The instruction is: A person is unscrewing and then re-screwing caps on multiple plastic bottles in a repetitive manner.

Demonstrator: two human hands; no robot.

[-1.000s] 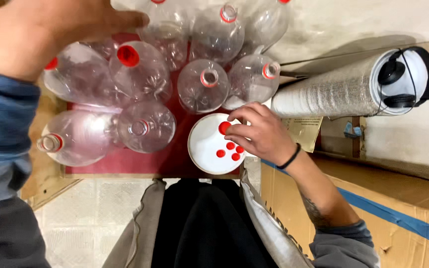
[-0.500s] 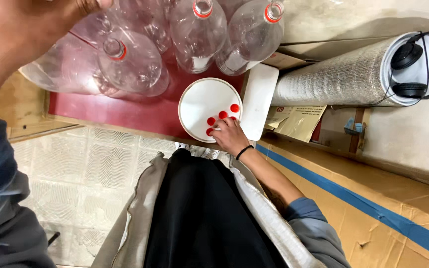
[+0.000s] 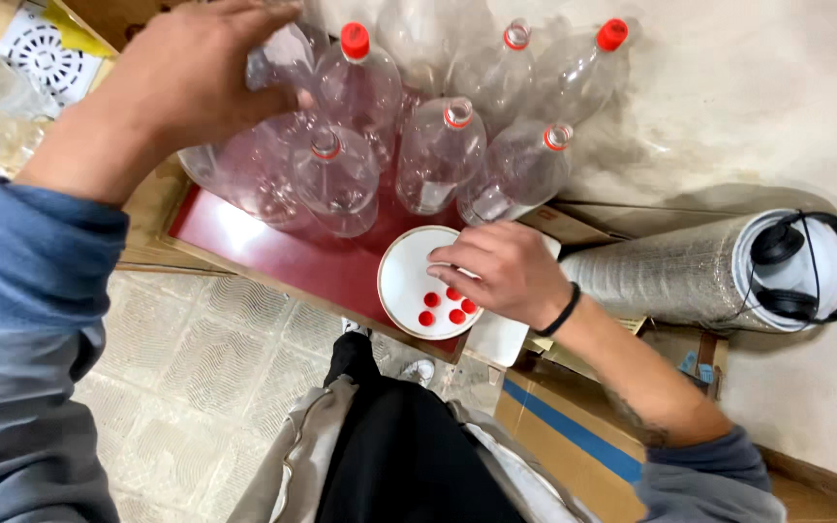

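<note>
- Taking the white dish (image 3: 409,276) as the landmark: it sits on the near edge of the red table (image 3: 273,257), and a handful of loose red caps (image 3: 443,308) lie in its near-right part.
- The right hand (image 3: 496,271) hangs right over the dish's right rim, fingers curled down toward the caps. Can't tell if that grip has a cap pinched or is empty, the fingertips hide it.
- The left hand (image 3: 181,82) is up and left of the dish, well apart from it, grip wrapped around the shoulder of a clear plastic bottle (image 3: 278,77) that leans over.
- The closest open-necked bottle (image 3: 336,179) stands just beyond the dish to its upper left, neck pointing up at the camera. Another uncapped one (image 3: 443,145) stands straight beyond the dish.
- So the caps lie under the right hand and the open necks lie away from the body, past the dish. The right hand is clearly nearer both.
- Two bottles further back already wear red caps (image 3: 354,41).
- Right of the dish: a silver foil roll (image 3: 680,276) on its side with black headphones (image 3: 791,271) at its end. It's off the path between dish and bottles.
</note>
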